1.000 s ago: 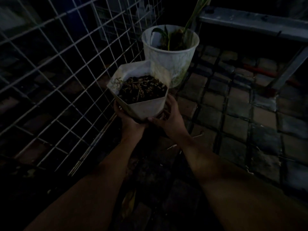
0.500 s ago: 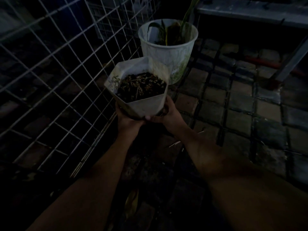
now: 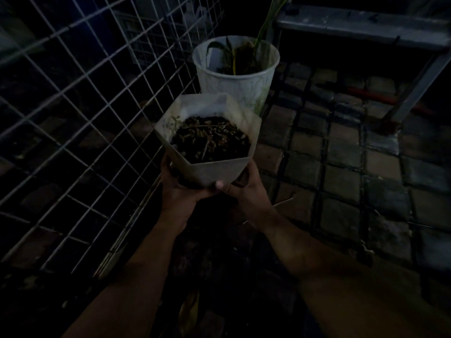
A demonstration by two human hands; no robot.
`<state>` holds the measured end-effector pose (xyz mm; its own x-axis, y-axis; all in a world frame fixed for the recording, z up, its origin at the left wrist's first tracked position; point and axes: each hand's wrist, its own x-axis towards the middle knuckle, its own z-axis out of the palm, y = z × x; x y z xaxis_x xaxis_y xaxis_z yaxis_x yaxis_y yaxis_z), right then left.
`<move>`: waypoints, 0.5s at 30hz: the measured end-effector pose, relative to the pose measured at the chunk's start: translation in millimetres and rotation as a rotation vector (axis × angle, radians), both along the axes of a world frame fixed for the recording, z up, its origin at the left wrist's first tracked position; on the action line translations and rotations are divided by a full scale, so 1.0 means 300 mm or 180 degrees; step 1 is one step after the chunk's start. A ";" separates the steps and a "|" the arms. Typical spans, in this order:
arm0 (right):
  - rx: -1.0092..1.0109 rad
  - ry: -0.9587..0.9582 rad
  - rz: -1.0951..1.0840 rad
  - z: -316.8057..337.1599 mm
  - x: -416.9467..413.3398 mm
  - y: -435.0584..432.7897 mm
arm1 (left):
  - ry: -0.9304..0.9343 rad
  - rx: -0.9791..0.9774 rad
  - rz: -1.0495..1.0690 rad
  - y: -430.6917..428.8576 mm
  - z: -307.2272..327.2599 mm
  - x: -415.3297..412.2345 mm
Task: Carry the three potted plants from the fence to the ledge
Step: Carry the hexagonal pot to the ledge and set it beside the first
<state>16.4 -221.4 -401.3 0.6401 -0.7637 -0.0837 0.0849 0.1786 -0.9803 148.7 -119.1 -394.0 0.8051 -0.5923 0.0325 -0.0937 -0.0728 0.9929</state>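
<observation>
1. Grip state: my left hand (image 3: 179,191) and right hand (image 3: 244,185) are both clamped on the base of the angular white pot (image 3: 214,170), palms cupped underneath and fingers wrapped up its lower walls. The pot is in the air, clear of the ground, just beside the wire fence (image 3: 80,113), with its rim tipped slightly toward me.
2. Second task item: the round white pot (image 3: 240,85) with long green leaves stands on the paving (image 3: 341,152) against the fence, directly behind the held pot.
3. Risk, spillage: the dry soil and dead stems (image 3: 211,140) sit high in the held pot. I judge that further tilt while turning away from the fence would shed soil over the near rim.
4. Risk, slip: support comes from the base only, with nothing steadying the upper walls. A jolt could rock the pot out of my palms.
5. Risk, collision: the held pot is near the fence and the round pot's rim; a careless swing could strike either.
6. Risk, footing: the light is poor, and the uneven paving is hard to read.
7. Not visible: the third pot, the held pot's underside and my fingertips beneath it. I cannot tell whether the grey beam (image 3: 361,26), far from the fence at the top, is the ledge.
</observation>
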 end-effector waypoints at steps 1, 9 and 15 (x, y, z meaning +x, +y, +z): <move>0.0006 -0.0053 -0.0118 0.020 -0.004 0.011 | -0.0050 -0.0032 -0.0084 -0.007 0.024 -0.001; -0.0138 -0.0461 -0.0621 0.268 -0.009 -0.027 | 0.0285 -0.0448 -0.0361 -0.095 0.260 -0.029; -0.0312 -0.0640 -0.0666 0.671 -0.062 -0.044 | 0.0496 -0.0727 -0.0501 -0.144 0.670 -0.097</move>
<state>-2.2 -234.7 -200.1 0.4642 -0.8790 0.1094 0.3040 0.0421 -0.9518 119.7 -162.4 -193.0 0.7098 -0.7016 0.0624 0.0686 0.1571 0.9852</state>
